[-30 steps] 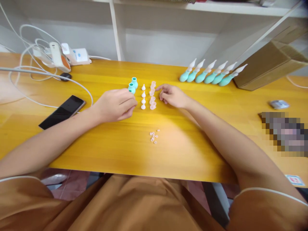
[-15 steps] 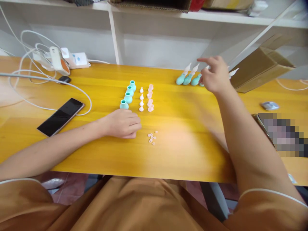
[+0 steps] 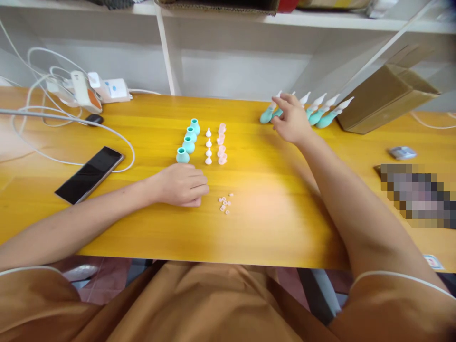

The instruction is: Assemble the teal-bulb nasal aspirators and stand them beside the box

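Observation:
My right hand [image 3: 292, 117] reaches over a row of assembled teal bulb aspirators [image 3: 326, 118] with pale pointed tips, at the back right. Its index finger is stretched out by the leftmost bulb aspirator [image 3: 266, 115], thumb apart, and nothing shows between the fingers. My left hand [image 3: 183, 185] rests on the table, fingers curled into a fist; its palm side is hidden. Just beyond it stands a column of open-mouthed teal bulbs [image 3: 183, 156]. Alongside are a column of small white cone-shaped tips [image 3: 208, 152] and one of pink translucent pieces [image 3: 221, 152]. Tiny pink rings [image 3: 224, 203] lie to its right.
A black phone [image 3: 89, 175] and white cables [image 3: 133, 142] lie at left, near a power strip with chargers [image 3: 116, 89]. An open cardboard box [image 3: 384, 102] stands at back right. A small packet [image 3: 402, 152] and a blurred-out item [image 3: 416, 194] lie at right.
My right hand has moved left along the row of bulb aspirators, uncovering those on the right. My left hand stays where it was. The view has shifted slightly.

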Tool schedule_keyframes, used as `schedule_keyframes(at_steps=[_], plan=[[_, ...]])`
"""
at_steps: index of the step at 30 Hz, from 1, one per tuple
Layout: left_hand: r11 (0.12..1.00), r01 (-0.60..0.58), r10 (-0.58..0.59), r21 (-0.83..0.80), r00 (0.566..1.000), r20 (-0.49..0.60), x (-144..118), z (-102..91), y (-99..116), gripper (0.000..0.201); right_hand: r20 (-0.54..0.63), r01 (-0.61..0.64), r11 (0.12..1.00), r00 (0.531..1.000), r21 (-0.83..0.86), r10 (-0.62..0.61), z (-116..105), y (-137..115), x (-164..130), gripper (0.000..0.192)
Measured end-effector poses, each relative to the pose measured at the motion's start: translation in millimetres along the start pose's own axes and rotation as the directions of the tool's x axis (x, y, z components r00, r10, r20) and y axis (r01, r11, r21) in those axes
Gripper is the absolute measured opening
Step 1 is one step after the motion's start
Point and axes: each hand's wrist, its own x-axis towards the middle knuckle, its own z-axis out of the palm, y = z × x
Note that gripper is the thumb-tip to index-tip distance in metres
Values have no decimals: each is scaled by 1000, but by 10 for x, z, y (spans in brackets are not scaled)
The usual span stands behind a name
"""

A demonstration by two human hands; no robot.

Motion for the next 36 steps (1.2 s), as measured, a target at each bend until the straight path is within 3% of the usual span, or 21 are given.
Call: schedule_keyframes(at_steps=[3, 7, 11, 13, 16, 20, 22, 24, 26, 28, 32, 36], plan=[[999, 39, -39, -4, 999, 13, -4, -14, 9, 18, -56, 26, 997, 998, 68, -22, -67, -47, -12, 52], [993, 117, -117, -7, 985, -129, 2, -48, 39, 14, -86, 100, 982, 992, 157, -87, -225, -279, -160, 57], [968, 232, -250, -97, 920, -303, 40, -51, 91, 17, 62, 170, 906, 976, 388, -210, -447, -772, -609, 53], [937, 290, -343, -194, 872, -350, 75, -45, 139, 30, 124, 170, 858, 958, 484, -260, -542, -1058, -910, 54], [836, 369, -503, -405, 811, -300, 138, -49, 250, 55, 144, 172, 754, 932, 634, -334, -558, -1400, -1324, 52], [684, 473, -623, -555, 775, -107, 191, -60, 398, 43, 95, 142, 634, 941, 760, -324, -293, -1526, -1629, 47], [695, 493, -611, -523, 789, -68, 186, -34, 425, 39, 62, 130, 631, 960, 765, -274, -121, -1465, -1663, 36], [782, 449, -529, -433, 845, -77, 163, 26, 415, 40, 58, 141, 666, 962, 732, -268, 23, -1369, -1643, 32], [885, 347, -397, -310, 911, -115, 130, 115, 382, 43, 64, 211, 707, 938, 675, -341, 137, -1275, -1602, 36], [948, 248, -279, -199, 949, -145, 99, 209, 345, 45, 56, 318, 706, 890, 633, -452, 237, -1204, -1571, 39], [963, 210, -233, -169, 963, -134, 68, 334, 294, 47, 51, 463, 656, 793, 596, -607, 403, -1141, -1576, 36], [943, 229, -263, -241, 957, -122, 70, 361, 282, 47, 88, 487, 674, 771, 555, -631, 461, -1126, -1592, 35]])
